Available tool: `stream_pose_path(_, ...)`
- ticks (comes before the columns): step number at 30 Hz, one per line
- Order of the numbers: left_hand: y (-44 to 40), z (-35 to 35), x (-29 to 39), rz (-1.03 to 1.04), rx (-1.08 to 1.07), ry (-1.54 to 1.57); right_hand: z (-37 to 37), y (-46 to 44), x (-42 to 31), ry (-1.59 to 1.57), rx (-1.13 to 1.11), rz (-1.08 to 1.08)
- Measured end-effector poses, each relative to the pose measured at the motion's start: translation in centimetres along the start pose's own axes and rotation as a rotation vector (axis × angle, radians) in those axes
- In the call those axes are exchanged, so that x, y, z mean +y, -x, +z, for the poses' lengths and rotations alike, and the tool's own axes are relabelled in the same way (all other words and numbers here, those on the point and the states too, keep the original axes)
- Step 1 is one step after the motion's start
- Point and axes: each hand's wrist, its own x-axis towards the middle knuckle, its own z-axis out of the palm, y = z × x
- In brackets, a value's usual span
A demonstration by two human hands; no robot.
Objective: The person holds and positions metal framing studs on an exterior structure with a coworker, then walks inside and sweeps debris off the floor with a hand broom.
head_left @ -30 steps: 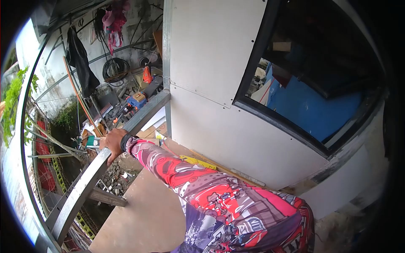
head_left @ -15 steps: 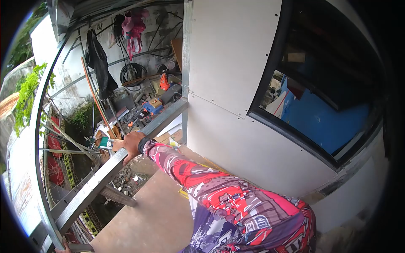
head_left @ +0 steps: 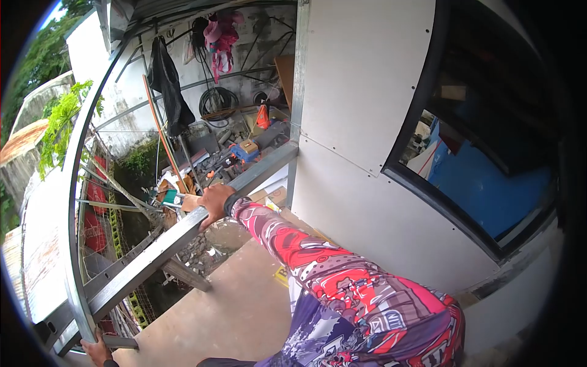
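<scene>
My right hand (head_left: 214,203), at the end of a colourful printed sleeve, is wrapped over the top of a grey metal rail (head_left: 153,248) that runs diagonally to the wall frame. At the lower left edge my left hand (head_left: 96,352) is closed around the lower part of an upright metal stud (head_left: 71,232), which looks curved through the lens. Only some of its fingers show. Just beyond my right hand is a small green and white object (head_left: 171,197); I cannot tell whether it touches the hand.
A white wall panel (head_left: 354,73) with a dark-framed window (head_left: 391,165) stands at right. Below lies a pale board floor (head_left: 226,306). Past the rail are rubble, a blue tool (head_left: 246,153), a coiled black hose (head_left: 218,103) and a hanging black cloth (head_left: 169,85).
The view has shifted, so the scene sits further right. More of my left hand shows at the stud's lower end. My right hand keeps its hold on the rail.
</scene>
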Motion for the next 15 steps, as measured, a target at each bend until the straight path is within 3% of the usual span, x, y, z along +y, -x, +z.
stream_pose_path(5, 1.6, -3.4, 2.1, -0.03, -0.114, 0.007, 0.2, 0.0, 0.0, -0.008, -0.019, 0.042)
stream_pose_path(11, 2.3, -4.6, 2.5, -0.055, -0.089, 0.044, -0.7, -0.1, -0.8, 0.011, -0.076, 0.038)
stream_pose_path(14, 2.2, -3.6, 2.5, -0.042, -0.029, 0.05, -1.2, 0.3, -0.7, -0.087, -0.002, -0.01)
stream_pose_path(15, 2.2, -3.5, 2.0, -0.039, -0.053, 0.033, 0.7, -0.5, -0.1, 0.012, -0.031, 0.017)
